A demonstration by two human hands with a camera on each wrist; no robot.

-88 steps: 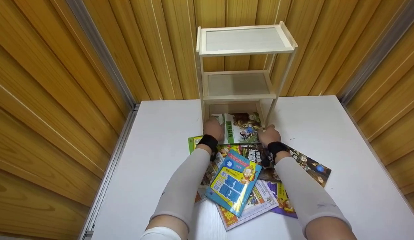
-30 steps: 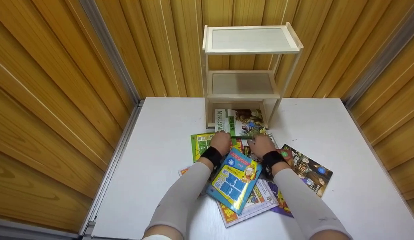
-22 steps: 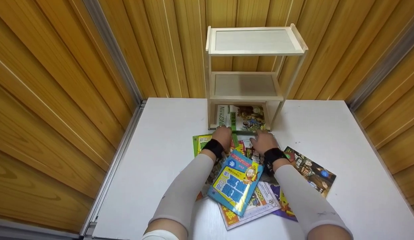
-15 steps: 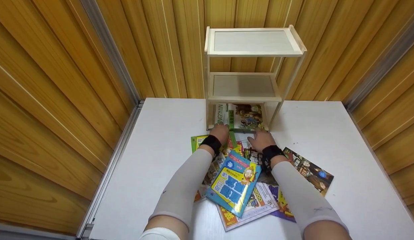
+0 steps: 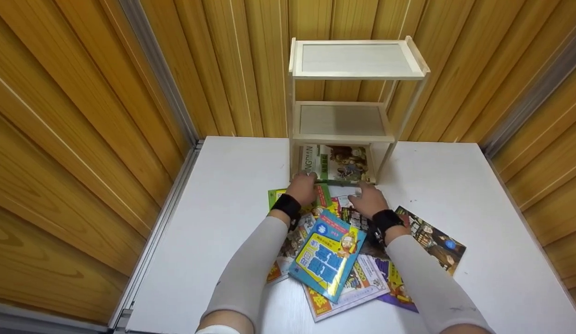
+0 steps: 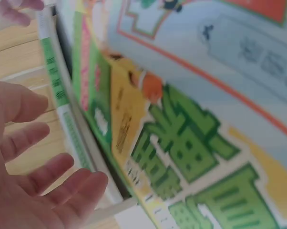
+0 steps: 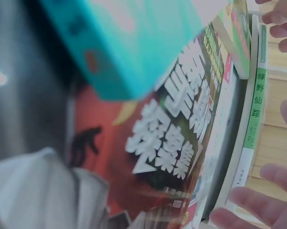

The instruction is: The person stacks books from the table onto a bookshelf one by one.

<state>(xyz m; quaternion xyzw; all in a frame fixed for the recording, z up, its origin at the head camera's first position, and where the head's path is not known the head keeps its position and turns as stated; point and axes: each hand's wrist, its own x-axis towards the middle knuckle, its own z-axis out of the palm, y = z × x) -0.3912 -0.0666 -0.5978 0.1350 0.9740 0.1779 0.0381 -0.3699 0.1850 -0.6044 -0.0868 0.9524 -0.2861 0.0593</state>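
Observation:
A white-and-green picture-covered book [image 5: 346,163] lies flat on the bottom tier of a pale wooden rack [image 5: 355,58]. Its green-and-white spine [image 6: 57,88] faces me. At its front left corner is my left hand [image 5: 303,189], fingers spread apart and holding nothing. My right hand [image 5: 370,200] is just in front of the right corner, its fingers [image 7: 258,202] loosely extended beside the spine. Under and behind my wrists lies a loose pile of books, with a blue-and-yellow book [image 5: 327,255] on top and a green-and-yellow book [image 5: 278,197] at the left.
A dark-covered book [image 5: 434,239] sticks out of the pile at the right, and a pale lilac one [image 5: 353,287] toward me. The pile reaches the rack's front on the white table [image 5: 232,195]. Wood-patterned panels [image 5: 251,69] enclose the back and sides.
The white-and-green book, gripped earlier at both sides, has slid back fully onto the bottom tier. Both hands have let go; the left has drawn slightly away leftward and the right slightly back.

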